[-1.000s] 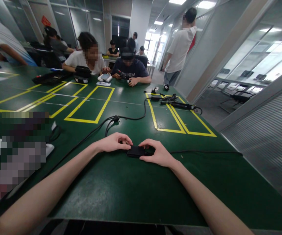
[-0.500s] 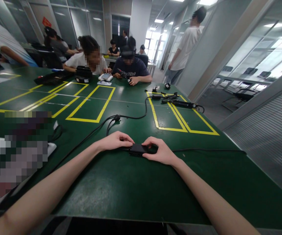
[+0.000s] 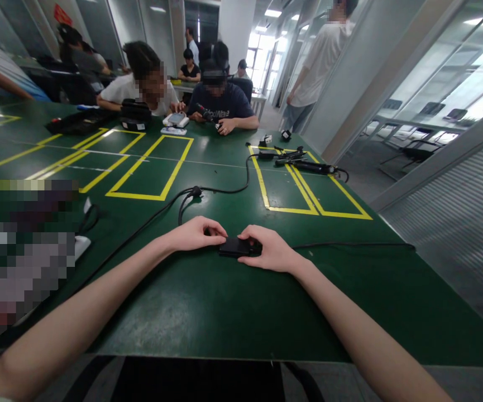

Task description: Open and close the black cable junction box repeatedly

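A small black box with a cord on its right, which looks like a power adapter (image 3: 230,247), lies on the green table in front of me. My right hand (image 3: 268,249) grips its right end between thumb and fingers. At the opposite end, my left hand (image 3: 199,233) is closed, its thumb and fingertips pinching the box's left edge; whether a plug is also between them is hidden. A black cord (image 3: 350,244) runs off to the right from behind my right hand. Another black cable (image 3: 180,209) drops behind my left hand from a dark plug-like lump (image 3: 195,191).
Yellow tape rectangles (image 3: 166,167) mark the green table (image 3: 174,312). Black tools (image 3: 304,166) with cords lie at the back right. A blurred-out pile (image 3: 36,245) sits at the left. Two people (image 3: 220,103) handle devices across the table, near a black case (image 3: 136,116).
The view has tilted slightly down, so everything sits a little higher. Both hands stay at the power adapter, the left fingertips now nearer its top left corner.
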Available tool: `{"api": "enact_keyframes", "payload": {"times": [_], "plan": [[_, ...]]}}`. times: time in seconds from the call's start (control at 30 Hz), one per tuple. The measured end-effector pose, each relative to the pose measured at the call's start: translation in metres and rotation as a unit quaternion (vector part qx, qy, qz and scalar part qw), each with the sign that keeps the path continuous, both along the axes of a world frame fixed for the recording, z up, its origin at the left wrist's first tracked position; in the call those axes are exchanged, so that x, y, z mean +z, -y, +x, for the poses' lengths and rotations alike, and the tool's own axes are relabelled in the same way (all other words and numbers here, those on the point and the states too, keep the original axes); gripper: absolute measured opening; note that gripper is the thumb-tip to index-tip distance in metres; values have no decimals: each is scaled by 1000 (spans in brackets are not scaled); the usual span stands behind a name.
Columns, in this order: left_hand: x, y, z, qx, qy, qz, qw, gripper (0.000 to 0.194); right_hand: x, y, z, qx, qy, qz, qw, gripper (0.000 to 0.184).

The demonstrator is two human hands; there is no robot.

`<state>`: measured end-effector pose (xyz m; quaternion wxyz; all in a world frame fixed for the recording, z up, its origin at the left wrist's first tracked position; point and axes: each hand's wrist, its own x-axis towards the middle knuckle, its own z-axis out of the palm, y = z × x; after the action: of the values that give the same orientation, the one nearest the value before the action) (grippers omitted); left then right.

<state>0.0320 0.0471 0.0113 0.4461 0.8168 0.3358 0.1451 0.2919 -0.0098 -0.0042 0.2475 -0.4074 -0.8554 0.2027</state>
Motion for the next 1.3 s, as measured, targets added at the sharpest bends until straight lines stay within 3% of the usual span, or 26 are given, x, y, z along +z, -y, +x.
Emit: {"api": "enact_keyframes", "payload": {"times": [0.1, 0.17, 0.37, 0.67, 0.9, 1.13, 1.3], "plan": [[-4, 8, 3, -9, -2, 143, 990, 33, 2, 1, -1, 3, 42, 40, 998, 27], [-8, 11, 5, -32, -21, 227, 973, 43, 2, 1, -2, 2, 56, 64, 996, 28], [-11, 12, 9, -61, -114, 342, 931, 35, 1, -1, -4, -9, 98, 65, 993, 33], [-12, 11, 8, -63, -127, 373, 917, 29, -2, -2, -4, 5, 123, 59, 991, 24], [-12, 15, 8, -70, -107, 439, 890, 33, -2, -1, -4, 21, 83, 138, 987, 26], [-13, 19, 12, -54, -119, 437, 890, 36, -1, 1, -5, 32, 40, 156, 986, 33], [-15, 19, 13, -49, -70, 442, 893, 35, -4, 1, -4, 28, 46, 164, 985, 26]]}}
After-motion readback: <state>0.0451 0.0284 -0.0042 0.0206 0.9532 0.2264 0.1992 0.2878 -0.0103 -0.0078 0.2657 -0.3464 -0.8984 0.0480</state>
